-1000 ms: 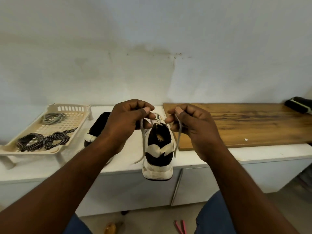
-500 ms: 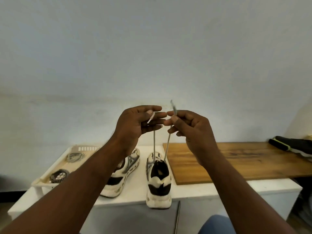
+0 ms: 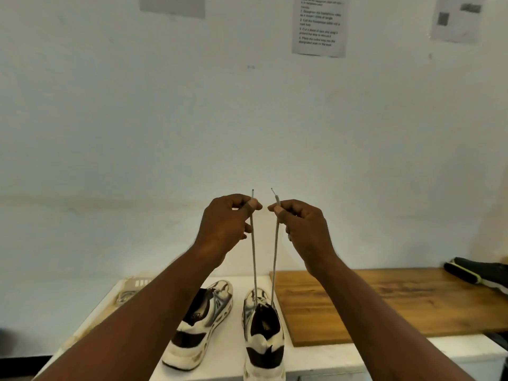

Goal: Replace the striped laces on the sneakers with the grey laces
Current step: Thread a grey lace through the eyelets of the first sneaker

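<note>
Now, counter (image 3: 236, 353): white; holds a board (image 3: 384, 303) at right, a tray (image 3: 132, 287) at left, and both sneakers between them.
Tray: mostly hidden behind the left arm; a grey coil shows in it.
Upright sneaker (image 3: 262, 334): heel toward the person, at the front edge, carrying the grey lace (image 3: 254, 259).
Other sneaker (image 3: 203, 325): just left of it, tipped on its side; I cannot tell whether it is laced.
Left hand (image 3: 222, 226): thumb and forefinger pinch the left strand just below its tip, other fingers curled.
Right hand (image 3: 305, 229): pinches the right strand likewise.
Lace: both strands run taut from the upright sneaker's front up to the hands, close together, uncrossed.
Tips (image 3: 252, 192): poke above the fingers, roughly level.
Step, by my judgement: evening the ends. Pull both sides equally, compare the tips side by side, and feed slack through until they match. Pull gently, since a hard tug could drag the sneaker off the edge.
</note>
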`<state>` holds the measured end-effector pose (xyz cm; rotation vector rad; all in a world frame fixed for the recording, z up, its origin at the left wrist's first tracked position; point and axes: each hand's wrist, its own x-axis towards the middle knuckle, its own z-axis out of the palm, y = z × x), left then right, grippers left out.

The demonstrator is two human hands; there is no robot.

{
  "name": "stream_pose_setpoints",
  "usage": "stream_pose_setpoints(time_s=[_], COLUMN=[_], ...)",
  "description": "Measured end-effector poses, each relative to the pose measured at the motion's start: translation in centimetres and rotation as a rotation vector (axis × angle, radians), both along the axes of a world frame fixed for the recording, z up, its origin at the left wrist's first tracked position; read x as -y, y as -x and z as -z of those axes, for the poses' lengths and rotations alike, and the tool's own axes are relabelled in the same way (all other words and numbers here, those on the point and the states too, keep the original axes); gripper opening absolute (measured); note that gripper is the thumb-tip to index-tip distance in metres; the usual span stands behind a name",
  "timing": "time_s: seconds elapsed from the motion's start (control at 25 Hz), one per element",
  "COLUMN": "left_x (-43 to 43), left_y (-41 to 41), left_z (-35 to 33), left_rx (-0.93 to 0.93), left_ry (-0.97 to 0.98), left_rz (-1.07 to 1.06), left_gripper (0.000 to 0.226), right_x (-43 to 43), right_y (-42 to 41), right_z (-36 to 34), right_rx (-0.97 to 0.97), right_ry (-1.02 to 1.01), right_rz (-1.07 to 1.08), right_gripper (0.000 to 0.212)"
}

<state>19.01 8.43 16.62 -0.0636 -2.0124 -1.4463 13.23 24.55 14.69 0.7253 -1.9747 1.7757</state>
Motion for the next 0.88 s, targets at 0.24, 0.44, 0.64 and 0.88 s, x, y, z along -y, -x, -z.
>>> stream_pose_setpoints(time_s=[0.24,0.44,0.64,0.88], left_x=[-0.1,0.1,0.9,2.4], left_y=[2.5,4.5,6.0,7.1], left_z=[-1.4,-1.3,-1.6,-1.7], left_rx=[-0.054,-0.066,-0.063,-0.082], left_ry=[0.057,-0.064,-0.131,-0.079], left_rz=[-0.052,0.003,0.039,0.023], left_gripper=[0.008,0.005,0.002,0.012], right_x=[1.1,1.8,2.6,3.8], right_y=[2.1,3.5,4.5,5.3], right_z=[-0.9,-1.3,-1.9,-2.4], right_rx=[0.004,0.008,-0.034,-0.078], right_ry=[-0.011,-0.050,-0.087,-0.174], right_rz=[0.028,0.005,0.032,0.060], right_gripper=[0.016,0.012,0.010,0.016])
